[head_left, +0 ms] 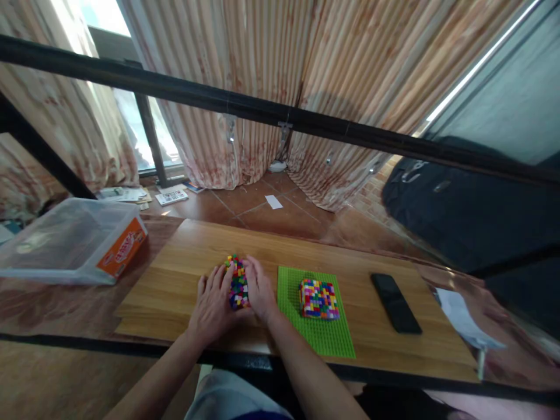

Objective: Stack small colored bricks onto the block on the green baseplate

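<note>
Loose small building bricks [238, 286] in many colours lie in a heap on the wooden board. My left hand [214, 303] rests along the heap's left side, its fingers stretched out. On the other side my right hand [260, 290] lies against the bricks with its fingers extended. The two hands enclose the heap between them, and part of it is hidden beneath the fingers. To the right, a multicoloured block of joined bricks [319, 298] stands on a green studded baseplate [315, 341], apart from both hands.
A black phone [396, 303] lies on the wooden board [166, 291] at the right. A clear plastic box [65, 245] with an orange label stands at the left. White paper [464, 318] lies past the board's right end. A dark metal bar [262, 108] crosses beyond the table.
</note>
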The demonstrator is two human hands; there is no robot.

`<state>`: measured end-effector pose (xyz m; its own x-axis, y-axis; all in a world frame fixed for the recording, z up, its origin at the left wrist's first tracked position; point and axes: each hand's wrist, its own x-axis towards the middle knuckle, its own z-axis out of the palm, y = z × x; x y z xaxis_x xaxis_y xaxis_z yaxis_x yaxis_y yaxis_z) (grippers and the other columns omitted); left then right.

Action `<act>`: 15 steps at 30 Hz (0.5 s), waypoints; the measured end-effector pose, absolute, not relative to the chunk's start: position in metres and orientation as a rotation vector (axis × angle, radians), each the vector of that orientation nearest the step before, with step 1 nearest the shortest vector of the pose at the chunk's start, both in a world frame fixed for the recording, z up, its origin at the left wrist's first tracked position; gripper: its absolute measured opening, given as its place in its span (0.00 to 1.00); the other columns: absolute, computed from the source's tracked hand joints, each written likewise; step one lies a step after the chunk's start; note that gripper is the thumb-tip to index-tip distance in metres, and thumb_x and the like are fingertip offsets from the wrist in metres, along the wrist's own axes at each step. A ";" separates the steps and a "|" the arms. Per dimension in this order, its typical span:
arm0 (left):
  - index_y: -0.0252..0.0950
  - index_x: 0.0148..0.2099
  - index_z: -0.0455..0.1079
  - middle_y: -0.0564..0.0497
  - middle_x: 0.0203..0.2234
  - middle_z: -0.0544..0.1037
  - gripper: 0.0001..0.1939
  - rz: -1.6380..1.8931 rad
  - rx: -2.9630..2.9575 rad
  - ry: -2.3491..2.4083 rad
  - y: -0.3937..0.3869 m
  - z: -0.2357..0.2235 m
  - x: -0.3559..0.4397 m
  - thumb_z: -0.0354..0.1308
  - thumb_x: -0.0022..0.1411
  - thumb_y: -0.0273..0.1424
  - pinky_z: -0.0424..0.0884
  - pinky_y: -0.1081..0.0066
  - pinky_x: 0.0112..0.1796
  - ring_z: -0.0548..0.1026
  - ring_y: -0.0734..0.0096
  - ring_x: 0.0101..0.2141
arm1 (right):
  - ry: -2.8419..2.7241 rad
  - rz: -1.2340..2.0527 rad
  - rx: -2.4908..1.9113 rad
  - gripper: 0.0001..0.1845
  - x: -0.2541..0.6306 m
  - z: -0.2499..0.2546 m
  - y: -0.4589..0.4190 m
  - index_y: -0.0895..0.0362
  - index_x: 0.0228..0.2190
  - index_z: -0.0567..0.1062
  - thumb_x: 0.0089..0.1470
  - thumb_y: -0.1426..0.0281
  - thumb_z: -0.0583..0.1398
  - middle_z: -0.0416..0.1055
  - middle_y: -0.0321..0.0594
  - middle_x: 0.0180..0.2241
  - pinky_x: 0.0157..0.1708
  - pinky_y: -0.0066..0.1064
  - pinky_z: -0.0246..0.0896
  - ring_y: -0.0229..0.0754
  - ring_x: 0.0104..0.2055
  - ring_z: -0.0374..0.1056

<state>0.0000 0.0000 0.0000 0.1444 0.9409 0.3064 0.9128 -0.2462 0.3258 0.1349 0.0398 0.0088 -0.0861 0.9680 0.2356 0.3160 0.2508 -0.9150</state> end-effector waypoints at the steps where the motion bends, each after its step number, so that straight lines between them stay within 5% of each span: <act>1: 0.33 0.67 0.50 0.32 0.61 0.62 0.53 0.731 2.322 1.874 0.001 0.000 0.000 0.62 0.47 0.55 0.50 0.44 0.59 0.58 0.42 0.62 | -1.554 0.885 -1.228 0.21 0.138 0.011 0.040 0.54 0.56 0.66 0.66 0.63 0.46 0.73 0.42 0.51 0.54 0.33 0.64 0.39 0.54 0.69; 10: 0.34 0.62 0.58 0.38 0.56 0.68 0.29 1.266 1.742 1.781 -0.003 0.001 -0.019 0.46 0.65 0.45 0.63 0.54 0.56 0.67 0.55 0.57 | -1.522 0.673 -1.283 0.12 0.182 0.021 -0.005 0.55 0.41 0.76 0.60 0.70 0.54 0.76 0.42 0.40 0.46 0.32 0.67 0.41 0.43 0.72; 15: 0.34 0.57 0.65 0.42 0.53 0.73 0.26 1.406 1.437 1.756 0.000 -0.001 -0.022 0.44 0.66 0.45 0.64 0.57 0.57 0.70 0.60 0.54 | -1.630 0.644 -1.332 0.14 0.179 0.011 -0.040 0.54 0.40 0.77 0.57 0.76 0.54 0.75 0.41 0.37 0.42 0.31 0.66 0.40 0.40 0.70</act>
<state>-0.0220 0.0001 -0.0012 -0.3424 0.9093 0.2366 0.4299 -0.0722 0.9000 0.1791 -0.0403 0.0107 -0.0073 0.9485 0.3168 0.4758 0.2820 -0.8331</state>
